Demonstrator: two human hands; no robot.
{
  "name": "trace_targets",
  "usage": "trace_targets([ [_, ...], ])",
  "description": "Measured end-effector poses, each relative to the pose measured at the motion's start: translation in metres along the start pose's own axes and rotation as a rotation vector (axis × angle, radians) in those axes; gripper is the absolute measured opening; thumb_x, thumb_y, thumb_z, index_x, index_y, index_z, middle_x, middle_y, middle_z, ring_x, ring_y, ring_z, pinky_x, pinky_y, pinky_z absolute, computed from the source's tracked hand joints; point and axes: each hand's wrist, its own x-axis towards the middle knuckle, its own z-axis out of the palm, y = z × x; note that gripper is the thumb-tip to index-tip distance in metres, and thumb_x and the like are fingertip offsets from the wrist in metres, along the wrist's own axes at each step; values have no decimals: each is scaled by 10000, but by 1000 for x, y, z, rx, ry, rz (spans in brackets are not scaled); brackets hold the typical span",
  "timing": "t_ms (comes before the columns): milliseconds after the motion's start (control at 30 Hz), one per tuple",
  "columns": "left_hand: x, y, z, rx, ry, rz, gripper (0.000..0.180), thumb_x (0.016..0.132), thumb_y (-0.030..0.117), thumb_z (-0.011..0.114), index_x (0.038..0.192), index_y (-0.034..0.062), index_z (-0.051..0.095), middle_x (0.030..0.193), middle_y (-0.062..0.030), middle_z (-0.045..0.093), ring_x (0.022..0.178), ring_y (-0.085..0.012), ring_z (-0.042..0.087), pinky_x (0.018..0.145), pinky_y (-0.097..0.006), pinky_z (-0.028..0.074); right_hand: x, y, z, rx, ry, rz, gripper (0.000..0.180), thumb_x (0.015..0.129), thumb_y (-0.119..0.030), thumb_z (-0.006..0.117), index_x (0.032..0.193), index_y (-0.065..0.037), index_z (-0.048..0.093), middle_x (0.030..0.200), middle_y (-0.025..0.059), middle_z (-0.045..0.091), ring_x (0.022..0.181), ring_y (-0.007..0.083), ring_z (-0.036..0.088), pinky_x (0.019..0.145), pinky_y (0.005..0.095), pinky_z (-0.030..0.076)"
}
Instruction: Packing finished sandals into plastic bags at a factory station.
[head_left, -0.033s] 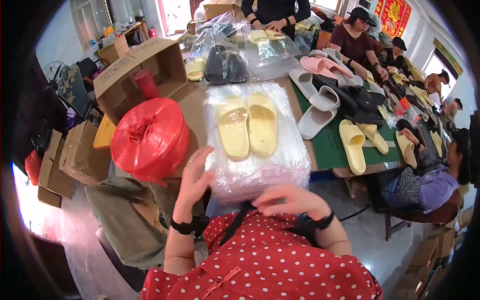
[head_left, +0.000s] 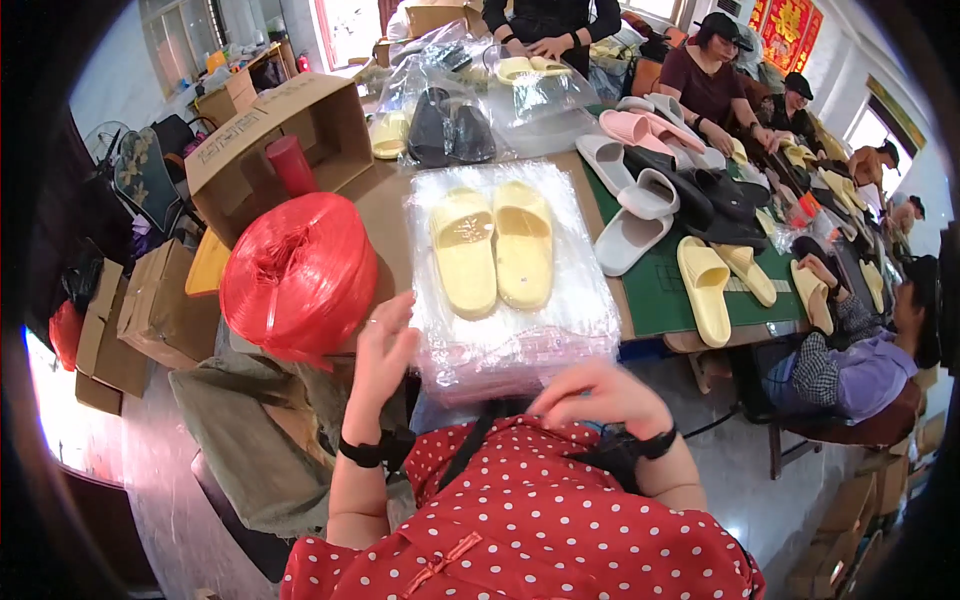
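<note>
A pair of yellow slide sandals (head_left: 495, 250) lies side by side on a thick stack of clear plastic bags (head_left: 575, 300) in front of me. My left hand (head_left: 383, 350) is at the stack's left edge, fingers apart, holding nothing. By the stack's near right corner is my right hand (head_left: 608, 398), its fingers loosely bent and pointing left. Nothing shows in it, and a gap is visible between thumb and fingers.
Left of the stack sits a big roll of red plastic twine (head_left: 298, 275), before an open cardboard box (head_left: 280, 150). Bagged black slides (head_left: 450, 130) lie behind. Grey, pink, black and yellow slides cover the green table (head_left: 655, 300) at right, where several people work.
My right hand has drawn a little to the right, away from the front of the stack. My left hand has shifted slightly left and its fingers have come closer together.
</note>
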Motion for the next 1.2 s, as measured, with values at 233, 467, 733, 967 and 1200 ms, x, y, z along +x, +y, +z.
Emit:
trace_targets([
  [233, 22, 37, 30, 379, -31, -472, 465, 896, 461, 656, 994, 8, 695, 742, -143, 681, 692, -248, 663, 689, -356, 510, 8, 66, -99, -242, 1098, 35, 292, 957, -253, 653, 885, 28, 691, 823, 60, 700, 730, 140, 612, 679, 281, 489],
  [467, 18, 8, 17, 113, -216, -508, 317, 842, 290, 738, 792, -22, 706, 647, -70, 642, 632, -132, 609, 598, -304, 462, 18, 92, -110, -234, 673, 445, 350, 857, -315, 756, 968, 17, 732, 793, 55, 701, 749, 113, 626, 702, 265, 484],
  [733, 19, 18, 2, 16, -172, -448, 216, 892, 184, 692, 930, -25, 737, 710, 23, 619, 644, -54, 518, 579, -231, 397, 6, 72, -109, -53, 600, 355, 236, 899, -158, 693, 1042, 28, 721, 830, 52, 723, 734, 95, 635, 654, 242, 485],
  [967, 23, 46, -7, -13, -225, -546, 175, 928, 137, 639, 985, -16, 703, 729, -14, 655, 638, -80, 579, 567, -219, 448, 5, 60, -115, -10, 598, 340, 207, 907, -112, 664, 1063, 22, 688, 884, 60, 727, 780, 107, 672, 656, 227, 512],
  [1200, 55, 56, 9, -324, -5, -315, 132, 997, 40, 519, 1001, -36, 627, 995, -85, 675, 920, -157, 666, 867, -255, 534, 27, 57, -127, 146, 841, -131, 118, 993, -93, 578, 1035, -1, 637, 908, 66, 703, 840, 150, 693, 804, 284, 561],
])
